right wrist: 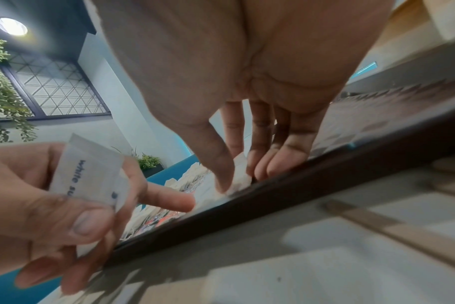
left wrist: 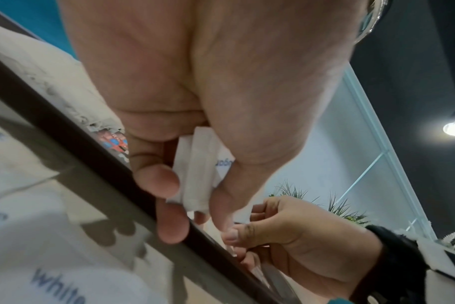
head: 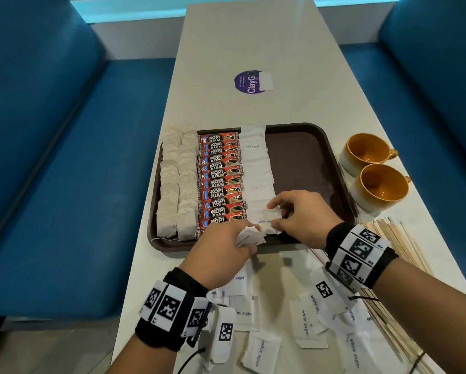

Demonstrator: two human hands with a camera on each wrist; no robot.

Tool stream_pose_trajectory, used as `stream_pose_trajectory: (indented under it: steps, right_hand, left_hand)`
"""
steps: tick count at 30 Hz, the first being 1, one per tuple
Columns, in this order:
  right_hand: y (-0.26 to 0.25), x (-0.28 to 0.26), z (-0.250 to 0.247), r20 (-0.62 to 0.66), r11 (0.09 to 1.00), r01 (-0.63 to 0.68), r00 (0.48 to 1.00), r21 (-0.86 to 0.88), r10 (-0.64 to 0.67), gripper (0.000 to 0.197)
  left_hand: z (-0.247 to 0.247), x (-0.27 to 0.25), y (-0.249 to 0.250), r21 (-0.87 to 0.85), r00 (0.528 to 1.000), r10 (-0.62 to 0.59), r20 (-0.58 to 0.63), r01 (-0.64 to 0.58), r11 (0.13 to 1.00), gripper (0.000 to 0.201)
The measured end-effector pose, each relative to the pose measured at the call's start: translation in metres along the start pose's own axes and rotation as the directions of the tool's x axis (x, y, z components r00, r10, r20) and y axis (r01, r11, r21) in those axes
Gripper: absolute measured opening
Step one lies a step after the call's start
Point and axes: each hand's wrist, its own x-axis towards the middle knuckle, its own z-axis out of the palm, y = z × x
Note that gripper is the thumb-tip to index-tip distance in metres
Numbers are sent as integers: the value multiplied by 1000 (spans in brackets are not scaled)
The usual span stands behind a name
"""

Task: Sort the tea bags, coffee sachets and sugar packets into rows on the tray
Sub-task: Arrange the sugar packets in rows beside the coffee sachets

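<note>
Lying loose on the near table [head: 151,271]: packets [head: 304,326] reading "white sugar". Pinching a few more in the left hand [head: 221,252]; pressing the right hand's [head: 304,215] fingertips on the sugar row [head: 256,163] in the tray [head: 334,168], beside "KOPI JUAN" sachets [head: 219,179] and tea bags [head: 176,182]. Standing farther right: two cups [head: 372,171].

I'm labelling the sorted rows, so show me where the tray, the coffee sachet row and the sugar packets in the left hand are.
tray [head: 302,147]: head view, bare brown floor near its far right.
coffee sachet row [head: 219,176]: head view, a mid-row sachet's label.
sugar packets in the left hand [left wrist: 195,164]: left wrist view, white edge between thumb and fingers.
</note>
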Motion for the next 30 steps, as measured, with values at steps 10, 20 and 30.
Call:
stream_pose_trajectory:
  steps: [10, 20, 30]
  right_hand:
    - [7, -1, -7, -10, 996, 28, 1000, 87, -27, 8]
    - [5, -1, -1, -83, 997, -25, 996, 71, 31, 26]
    - [6, 7, 4, -48, 997, -48, 997, 65, 52, 55]
  left_hand:
    - [-5, -7, -7, -180, 990, -24, -139, -2, 984, 25]
    - [2, -3, -5, -98, 994, -46, -101, 36, 995, 44]
    - [3, -2, -2, -99, 991, -81, -102, 70, 993, 46]
